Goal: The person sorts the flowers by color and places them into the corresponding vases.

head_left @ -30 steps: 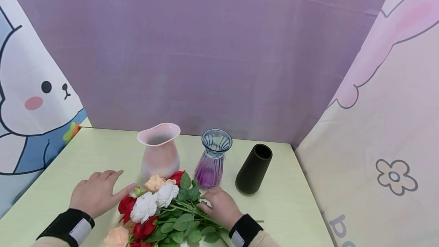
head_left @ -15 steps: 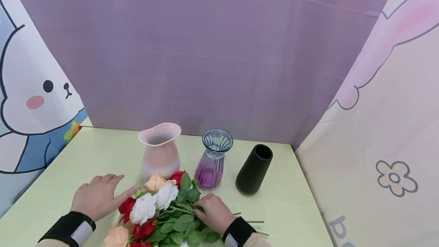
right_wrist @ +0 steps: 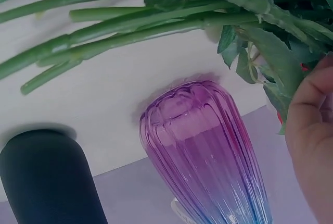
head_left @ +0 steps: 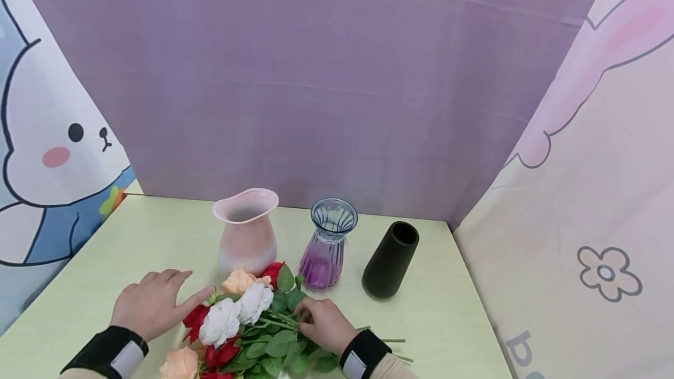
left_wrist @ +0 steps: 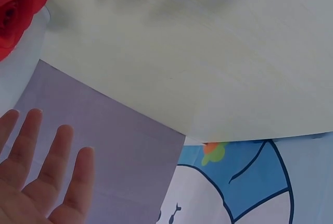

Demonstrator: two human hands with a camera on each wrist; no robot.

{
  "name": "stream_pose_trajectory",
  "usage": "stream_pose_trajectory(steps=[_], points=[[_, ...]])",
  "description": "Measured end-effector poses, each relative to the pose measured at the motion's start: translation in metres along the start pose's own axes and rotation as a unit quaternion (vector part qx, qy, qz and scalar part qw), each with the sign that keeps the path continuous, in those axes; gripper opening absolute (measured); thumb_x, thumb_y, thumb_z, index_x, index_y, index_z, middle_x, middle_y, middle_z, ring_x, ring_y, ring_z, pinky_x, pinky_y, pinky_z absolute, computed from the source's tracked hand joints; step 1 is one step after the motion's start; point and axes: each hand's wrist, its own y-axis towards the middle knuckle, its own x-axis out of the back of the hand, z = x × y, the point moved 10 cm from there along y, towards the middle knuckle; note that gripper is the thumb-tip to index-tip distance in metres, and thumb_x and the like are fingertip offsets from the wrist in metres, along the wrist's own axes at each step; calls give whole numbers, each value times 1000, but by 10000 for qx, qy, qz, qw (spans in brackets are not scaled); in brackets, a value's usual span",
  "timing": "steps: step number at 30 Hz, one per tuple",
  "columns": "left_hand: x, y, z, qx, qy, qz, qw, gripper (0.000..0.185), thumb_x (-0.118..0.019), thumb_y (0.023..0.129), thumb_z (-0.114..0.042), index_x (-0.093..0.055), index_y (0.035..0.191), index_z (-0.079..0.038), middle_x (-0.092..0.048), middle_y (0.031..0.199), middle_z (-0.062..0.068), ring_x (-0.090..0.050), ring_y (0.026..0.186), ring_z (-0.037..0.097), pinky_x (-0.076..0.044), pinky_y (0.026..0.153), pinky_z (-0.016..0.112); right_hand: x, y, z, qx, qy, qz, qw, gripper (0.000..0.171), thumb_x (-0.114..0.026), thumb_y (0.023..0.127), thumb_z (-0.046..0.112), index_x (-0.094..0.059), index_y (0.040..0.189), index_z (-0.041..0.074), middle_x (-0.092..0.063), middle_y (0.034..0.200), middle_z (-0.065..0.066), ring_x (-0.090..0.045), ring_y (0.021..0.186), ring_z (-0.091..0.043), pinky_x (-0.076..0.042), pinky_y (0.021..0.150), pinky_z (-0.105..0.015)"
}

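A bunch of artificial roses [head_left: 255, 303], in red, white and peach, lies on the table with leafy green stems [right_wrist: 130, 28] pointing right. My right hand [head_left: 326, 323] is on the stems just below the blooms; its curled fingers pinch among them, and the fingertips are partly hidden. My left hand [head_left: 150, 306] hovers at the left of the blooms with fingers extended. Its thumb is at a small green bud, whether touching I cannot tell. Extended fingers [left_wrist: 56, 153] also show in the left wrist view, near a red rose [left_wrist: 21, 13].
Behind the flowers stand a pink-white vase [head_left: 247, 244] with a flared rim, a blue-purple glass vase [head_left: 322, 256] and a black vase [head_left: 387, 265]. The pale table [head_left: 437, 320] meets a purple backdrop [head_left: 337, 86] at its far edge, with cartoon-printed cloths at both sides.
My right hand has shifted left along the stems towards the blooms, uncovering several stem ends at right. My left hand has moved slightly down and right.
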Motion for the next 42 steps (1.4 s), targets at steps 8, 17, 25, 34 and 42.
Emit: stream_pose_trajectory(steps=[8, 17, 25, 34, 42], points=[[7, -3, -3, -27, -53, -32, 10000, 109, -22, 78, -94, -67, 125, -6, -65, 121, 24, -59, 106, 47, -50, 80, 67, 22, -5, 31, 91, 184, 135, 9997, 33, -66, 92, 31, -61, 118, 50, -66, 92, 20, -62, 79, -2, -46, 59, -21], [-49, 27, 30, -121, -61, -293, 9995, 105, -28, 77, -94, -63, 133, -13, -62, 127, 22, -56, 109, 48, -48, 78, 70, 52, -9, 57, 109, 266, -118, 9995, 28, -72, 84, 56, -68, 109, 43, -68, 90, 15, -62, 79, -3, -47, 53, -31], [-152, 86, 91, -157, 46, -591, 9981, 103, -31, 74, -95, -56, 141, -21, -58, 135, 20, -52, 111, 49, -46, 72, 72, 60, -2, 45, -27, 743, -470, 9961, 32, -72, 78, 65, -69, 100, 42, -68, 93, 16, -62, 73, -6, -45, 55, -19], [-43, 37, 33, -291, -259, -538, 9978, 96, -33, 80, -90, -62, 134, -16, -62, 129, 20, -56, 110, 47, -50, 74, 68, 80, 1, 45, -184, 1401, -713, 9874, 30, -75, 80, 57, -70, 102, 37, -70, 94, 14, -66, 78, -18, -46, 55, -24], [42, -3, -14, -190, -257, -447, 9985, 93, -31, 87, -84, -66, 127, -7, -64, 124, 23, -59, 108, 45, -53, 80, 64, 108, -2, 58, -329, 1620, -929, 9818, 28, -74, 82, 55, -68, 105, 39, -71, 98, 13, -69, 83, -19, -54, 62, -28]])
